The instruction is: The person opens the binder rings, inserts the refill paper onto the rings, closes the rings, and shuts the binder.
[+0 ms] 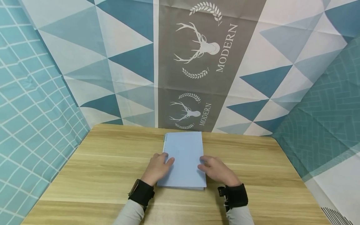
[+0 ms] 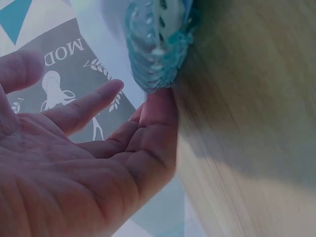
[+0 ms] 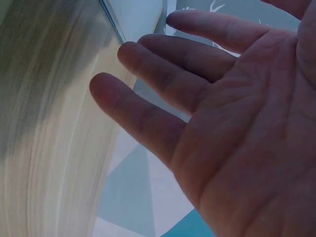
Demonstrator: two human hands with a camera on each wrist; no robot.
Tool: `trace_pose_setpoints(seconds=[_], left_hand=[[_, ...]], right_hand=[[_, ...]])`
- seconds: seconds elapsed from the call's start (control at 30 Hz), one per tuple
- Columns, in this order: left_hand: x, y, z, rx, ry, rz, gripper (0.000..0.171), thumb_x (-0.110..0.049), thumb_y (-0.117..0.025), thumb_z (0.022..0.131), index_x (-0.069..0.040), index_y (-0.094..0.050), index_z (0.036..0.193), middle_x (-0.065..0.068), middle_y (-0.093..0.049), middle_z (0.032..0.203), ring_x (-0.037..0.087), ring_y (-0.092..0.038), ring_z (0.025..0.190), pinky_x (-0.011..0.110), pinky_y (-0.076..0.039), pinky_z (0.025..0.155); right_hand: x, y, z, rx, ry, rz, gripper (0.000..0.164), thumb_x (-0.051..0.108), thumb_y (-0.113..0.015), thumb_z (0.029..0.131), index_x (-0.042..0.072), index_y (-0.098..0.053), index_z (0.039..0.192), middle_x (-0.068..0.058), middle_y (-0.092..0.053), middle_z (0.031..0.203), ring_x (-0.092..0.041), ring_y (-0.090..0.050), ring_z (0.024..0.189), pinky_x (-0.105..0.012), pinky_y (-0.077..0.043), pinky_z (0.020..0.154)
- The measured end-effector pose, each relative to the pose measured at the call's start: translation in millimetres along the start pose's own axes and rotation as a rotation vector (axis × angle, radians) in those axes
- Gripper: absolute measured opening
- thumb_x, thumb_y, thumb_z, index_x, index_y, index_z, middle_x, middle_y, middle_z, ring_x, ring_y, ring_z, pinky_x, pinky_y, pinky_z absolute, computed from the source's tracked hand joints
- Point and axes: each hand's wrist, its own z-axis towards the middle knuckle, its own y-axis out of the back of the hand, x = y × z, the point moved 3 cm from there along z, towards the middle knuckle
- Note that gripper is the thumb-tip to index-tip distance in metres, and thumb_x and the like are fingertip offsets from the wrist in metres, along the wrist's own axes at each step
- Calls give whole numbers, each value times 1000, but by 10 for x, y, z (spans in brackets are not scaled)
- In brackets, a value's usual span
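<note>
A spiral-bound notebook (image 1: 184, 159) with a pale, blank top face lies flat on the wooden table, its teal coil binding (image 2: 160, 54) along the left side. My left hand (image 1: 158, 167) is at that side. In the left wrist view a fingertip touches the coil from outside, while the thumb and another finger stand apart from it. Beside the notebook's right edge is my right hand (image 1: 217, 169), its thumb and forefinger close to the edge. The right wrist view shows this hand's fingers (image 3: 143, 113) extended with nothing between them; contact with the notebook is unclear.
The light wooden table (image 1: 112, 162) extends on both sides of the notebook. Behind it hangs a cloth (image 1: 132, 62) with triangles and deer-head prints, close to the notebook's far edge. Teal patterned cloth (image 1: 33, 93) borders the left side. Black straps (image 1: 141, 192) circle both wrists.
</note>
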Motion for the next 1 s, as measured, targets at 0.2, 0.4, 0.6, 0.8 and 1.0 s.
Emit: trace_pose_setpoints(seconds=[0.2, 0.4, 0.6, 0.8, 1.0], left_hand=[[10, 12, 4, -7, 13, -16, 49, -35, -54, 104, 3, -60, 135, 31, -58, 131, 45, -59, 120, 59, -48, 99], [31, 27, 16, 3, 36, -28, 50, -36, -54, 104, 1, -59, 137, 29, -58, 134, 42, -59, 120, 58, -48, 99], [49, 27, 25, 6, 42, -34, 49, -35, -53, 104, 1, -58, 137, 27, -58, 136, 42, -58, 123, 59, -47, 100], [49, 33, 35, 2, 33, -32, 47, -34, -54, 104, 1, -61, 134, 26, -59, 134, 41, -59, 122, 58, -48, 100], [69, 14, 41, -6, 15, -13, 46, -34, -56, 104, 2, -63, 131, 27, -60, 134, 41, -60, 121, 57, -50, 99]], right_hand=[[8, -41, 13, 30, -28, -13, 50, 23, -63, 101, -6, -55, 141, -24, -54, 148, -36, -50, 142, -54, -41, 114], [11, -85, 23, 61, -43, -15, 52, 22, -64, 100, -7, -53, 142, -25, -52, 150, -27, -57, 128, -51, -45, 111], [-3, -125, 33, 90, -54, -2, 56, 21, -64, 100, -8, -49, 145, -26, -48, 153, -33, -49, 142, -53, -40, 116], [32, -112, 28, 103, -20, -25, 56, 21, -69, 97, -10, -51, 141, -28, -52, 149, -35, -52, 138, -55, -42, 113], [42, -125, 31, 118, 5, -56, 65, 18, -79, 87, -11, -52, 138, -30, -54, 145, -37, -55, 133, -55, -44, 111]])
